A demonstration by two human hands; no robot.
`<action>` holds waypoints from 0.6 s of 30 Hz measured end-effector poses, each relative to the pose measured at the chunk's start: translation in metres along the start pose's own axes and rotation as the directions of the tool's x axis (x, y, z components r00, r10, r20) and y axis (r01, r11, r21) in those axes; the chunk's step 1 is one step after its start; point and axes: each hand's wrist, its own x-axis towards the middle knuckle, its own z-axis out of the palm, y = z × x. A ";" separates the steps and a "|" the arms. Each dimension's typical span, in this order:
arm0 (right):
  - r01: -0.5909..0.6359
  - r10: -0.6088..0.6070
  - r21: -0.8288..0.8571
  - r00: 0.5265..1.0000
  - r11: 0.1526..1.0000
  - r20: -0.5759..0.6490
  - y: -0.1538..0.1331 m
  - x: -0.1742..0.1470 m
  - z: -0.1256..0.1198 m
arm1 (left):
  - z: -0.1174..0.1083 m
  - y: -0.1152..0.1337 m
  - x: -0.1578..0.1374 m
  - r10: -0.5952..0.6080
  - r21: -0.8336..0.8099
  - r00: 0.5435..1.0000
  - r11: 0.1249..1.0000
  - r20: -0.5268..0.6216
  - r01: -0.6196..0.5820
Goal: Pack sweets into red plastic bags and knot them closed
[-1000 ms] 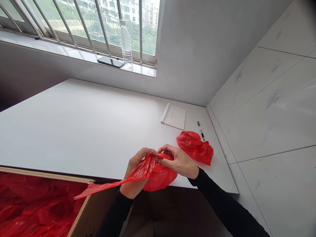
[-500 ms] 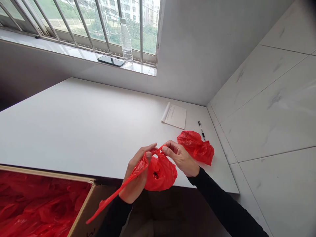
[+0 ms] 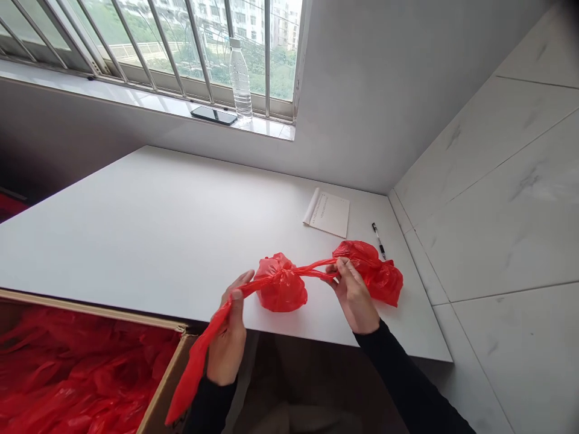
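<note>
A red plastic bag (image 3: 281,292), bunched into a round bundle, rests near the front edge of the white table. Its gathered top is drawn into a knot, with the handles stretched out to both sides. My left hand (image 3: 230,337) grips the left handle between thumb and fingers, and a long loose end hangs down past the wrist. On the other side my right hand (image 3: 355,295) pinches the looped right handle. Just behind the right hand lies a second red plastic bag (image 3: 373,271), crumpled into a bundle on the table.
An open cardboard box (image 3: 165,377) full of red plastic bags stands at the lower left against the table (image 3: 181,229). A notepad (image 3: 330,214) and a pen (image 3: 379,241) lie toward the back right. On the windowsill are a phone (image 3: 213,115) and a water bottle (image 3: 240,84).
My hands have moved apart, pulling the bag's handles taut sideways and drawing the knot tight. The bundle now sits farther onto the table, and the view has shifted slightly.
</note>
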 end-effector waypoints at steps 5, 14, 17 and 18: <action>0.176 -0.159 -0.228 0.983 0.958 0.093 0.024 0.011 0.035 | 0.058 -0.015 0.021 0.209 0.079 0.978 0.975 0.013 -0.210; 0.318 -0.226 -0.469 0.943 0.824 0.244 0.095 0.020 0.056 | 0.083 -0.069 0.037 0.431 0.469 0.901 0.788 0.041 -0.399; 0.331 -0.233 -0.518 0.941 0.789 0.246 0.100 0.020 0.055 | 0.084 -0.070 0.037 0.444 0.538 0.894 0.742 0.053 -0.400; 0.332 -0.231 -0.529 0.941 0.781 0.248 0.101 0.020 0.054 | 0.084 -0.070 0.037 0.444 0.551 0.894 0.733 0.057 -0.399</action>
